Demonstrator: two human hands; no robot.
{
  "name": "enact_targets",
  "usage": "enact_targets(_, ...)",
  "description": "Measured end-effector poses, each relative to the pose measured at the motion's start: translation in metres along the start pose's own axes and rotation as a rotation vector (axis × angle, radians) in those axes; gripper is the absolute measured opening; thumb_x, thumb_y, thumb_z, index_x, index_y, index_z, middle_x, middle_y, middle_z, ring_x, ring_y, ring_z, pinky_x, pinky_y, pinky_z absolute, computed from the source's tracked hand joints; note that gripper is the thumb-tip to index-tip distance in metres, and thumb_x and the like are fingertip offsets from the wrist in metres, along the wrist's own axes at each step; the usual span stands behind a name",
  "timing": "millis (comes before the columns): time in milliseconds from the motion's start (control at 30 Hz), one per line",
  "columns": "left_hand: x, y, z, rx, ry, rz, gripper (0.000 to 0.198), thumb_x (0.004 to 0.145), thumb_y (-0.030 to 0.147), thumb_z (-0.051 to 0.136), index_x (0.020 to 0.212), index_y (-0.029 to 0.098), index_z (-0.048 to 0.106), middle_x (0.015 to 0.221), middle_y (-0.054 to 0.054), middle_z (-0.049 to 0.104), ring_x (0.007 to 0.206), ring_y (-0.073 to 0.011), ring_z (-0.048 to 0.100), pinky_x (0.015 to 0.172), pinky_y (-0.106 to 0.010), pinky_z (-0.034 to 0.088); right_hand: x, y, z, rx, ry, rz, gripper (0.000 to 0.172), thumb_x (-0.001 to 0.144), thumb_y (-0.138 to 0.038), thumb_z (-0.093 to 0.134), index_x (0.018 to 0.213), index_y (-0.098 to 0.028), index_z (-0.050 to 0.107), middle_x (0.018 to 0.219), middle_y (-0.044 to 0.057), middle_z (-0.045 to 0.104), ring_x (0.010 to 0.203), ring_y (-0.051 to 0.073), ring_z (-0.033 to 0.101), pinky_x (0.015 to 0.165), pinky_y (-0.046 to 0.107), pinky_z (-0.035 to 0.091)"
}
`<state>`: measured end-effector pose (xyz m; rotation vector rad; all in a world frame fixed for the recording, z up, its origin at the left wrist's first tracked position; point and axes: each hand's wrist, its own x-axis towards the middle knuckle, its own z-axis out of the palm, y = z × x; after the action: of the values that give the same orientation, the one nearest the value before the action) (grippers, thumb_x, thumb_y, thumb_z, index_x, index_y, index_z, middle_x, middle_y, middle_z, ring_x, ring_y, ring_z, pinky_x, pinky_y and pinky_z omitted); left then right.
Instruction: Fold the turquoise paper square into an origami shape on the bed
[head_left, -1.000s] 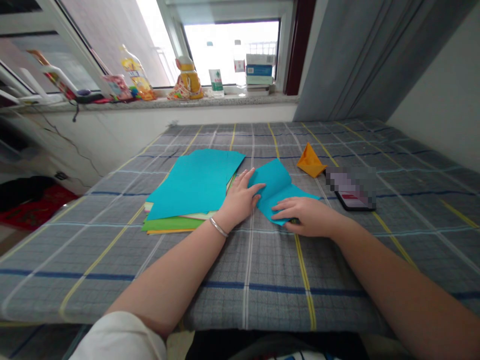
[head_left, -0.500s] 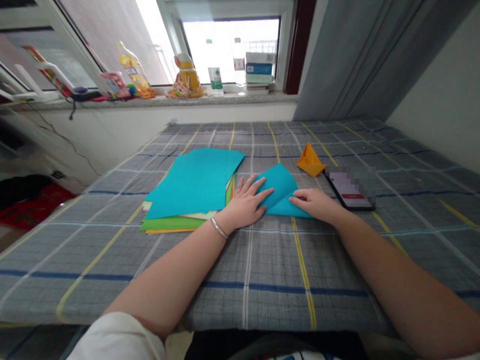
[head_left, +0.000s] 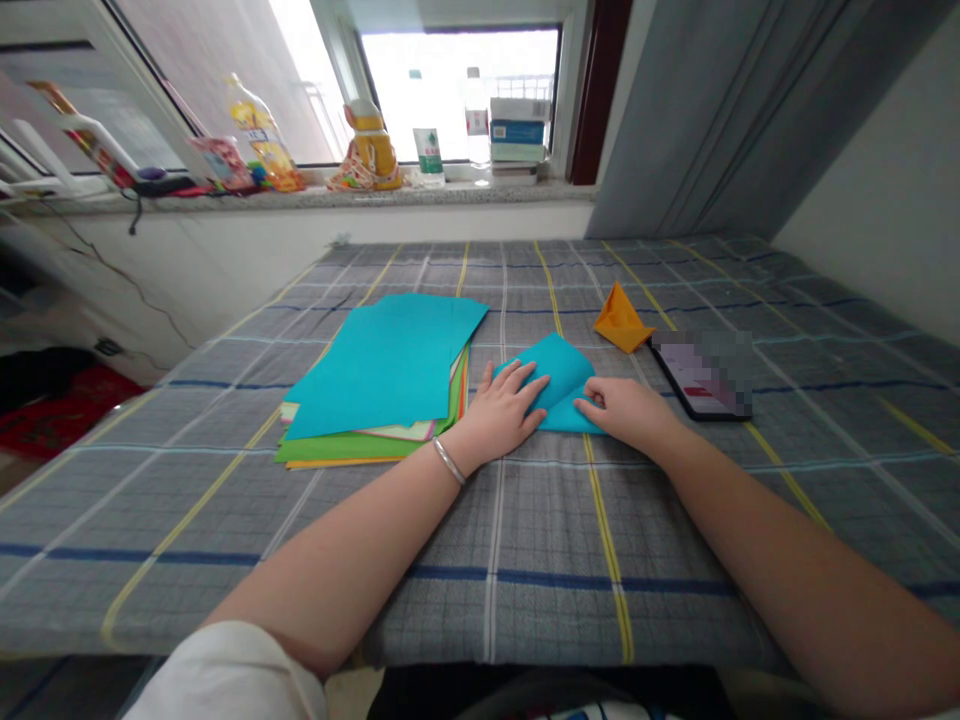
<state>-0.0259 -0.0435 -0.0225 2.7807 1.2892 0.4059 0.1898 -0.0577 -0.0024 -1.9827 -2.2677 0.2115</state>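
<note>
A folded teal sheet of paper [head_left: 559, 365] lies on the grey checked cloth [head_left: 540, 520] in front of me. My left hand [head_left: 504, 410], with a silver bangle on the wrist, lies flat on the sheet's left part, fingers stretched out. My right hand [head_left: 626, 410] rests on the sheet's right lower corner, fingers pressing it down against the cloth. Left of my hands a stack of coloured paper [head_left: 382, 375] lies with a teal sheet on top.
A folded orange paper shape [head_left: 621, 320] stands behind the teal sheet. A phone [head_left: 701, 375] lies to the right of my hands. Bottles and boxes line the windowsill [head_left: 360, 195]. A grey curtain [head_left: 720, 110] hangs at the back right.
The raised flap of the teal sheet has been folded down flat. My right hand slid to the sheet's right corner and my left hand now lies on the fold.
</note>
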Motion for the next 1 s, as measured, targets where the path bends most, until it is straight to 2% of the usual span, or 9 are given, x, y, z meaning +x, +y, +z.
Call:
enact_targets(233,0.003,0.002,0.002,-0.020,0.051,0.009,0.052,0.090,0.035,0.058,0.139,0.023,0.047,0.149,-0.012,0.040,0.139,-0.0336,0.033,0.113,-0.062,0.021,0.001,-0.001,0.000,0.020,-0.011,0.100,0.028,0.083,-0.048,0.053,0.071,-0.023,0.057,0.075,0.002,0.067,0.069,0.018,0.057,0.052,0.028,0.027)
enact_targets(367,0.002,-0.003,-0.002,-0.036,0.109,0.214,0.038,0.092,0.026,0.055,0.130,0.024,0.057,0.144,-0.009,0.047,0.133,-0.0281,0.041,0.110,-0.050,0.035,0.002,0.000,0.000,0.041,-0.026,0.116,0.029,0.082,-0.048,0.053,0.070,-0.023,0.058,0.074,0.002,0.068,0.069,0.018,0.057,0.052,0.029,0.028)
enact_targets(433,-0.002,-0.005,-0.005,-0.026,0.086,0.342,0.030,0.095,0.023,0.049,0.122,0.026,0.063,0.137,-0.007,0.054,0.126,-0.0239,0.048,0.105,-0.045,0.042,0.002,0.000,0.000,0.045,-0.028,0.118,0.030,0.082,-0.049,0.052,0.070,-0.023,0.058,0.074,0.002,0.068,0.069,0.018,0.057,0.052,0.029,0.028)
enact_targets(500,-0.010,-0.006,-0.008,-0.010,0.029,0.399,0.030,0.098,0.024,0.044,0.121,0.024,0.063,0.126,-0.006,0.062,0.115,-0.0215,0.055,0.099,-0.042,0.047,0.002,0.000,0.000,0.042,-0.027,0.120,0.031,0.082,-0.050,0.052,0.070,-0.023,0.058,0.074,0.002,0.068,0.069,0.019,0.058,0.052,0.028,0.028)
enact_targets(600,-0.024,-0.008,-0.012,-0.022,0.031,0.377,0.035,0.099,0.023,0.040,0.129,0.022,0.058,0.126,-0.006,0.063,0.114,-0.0209,0.056,0.098,-0.040,0.047,0.003,-0.001,-0.002,0.033,-0.029,0.125,0.031,0.082,-0.051,0.053,0.070,-0.023,0.060,0.075,0.002,0.068,0.071,0.019,0.058,0.052,0.028,0.027)
enact_targets(700,-0.031,-0.011,-0.015,-0.048,0.032,0.369,0.034,0.098,0.024,0.042,0.127,0.022,0.060,0.126,-0.007,0.064,0.115,-0.0213,0.056,0.102,-0.042,0.045,0.003,-0.001,-0.003,0.041,-0.031,0.120,0.031,0.082,-0.051,0.053,0.071,-0.023,0.061,0.076,0.003,0.068,0.072,0.019,0.058,0.052,0.028,0.026)
enact_targets(867,-0.024,-0.016,-0.013,-0.084,0.058,0.277,0.025,0.095,0.026,0.050,0.112,0.025,0.069,0.126,-0.004,0.063,0.117,-0.0225,0.056,0.104,-0.044,0.042,0.004,0.001,0.000,0.071,-0.009,0.127,0.032,0.081,-0.051,0.055,0.069,-0.023,0.061,0.072,0.003,0.067,0.068,0.019,0.057,0.052,0.029,0.027)
enact_targets(1000,-0.020,-0.016,-0.010,-0.135,0.044,0.243,0.025,0.094,0.024,0.051,0.112,0.024,0.068,0.126,-0.003,0.064,0.115,-0.0205,0.058,0.103,-0.042,0.043,0.007,0.010,0.001,0.157,0.024,0.055,0.029,0.082,-0.047,0.057,0.068,-0.021,0.060,0.072,0.003,0.067,0.067,0.018,0.057,0.054,0.029,0.031)
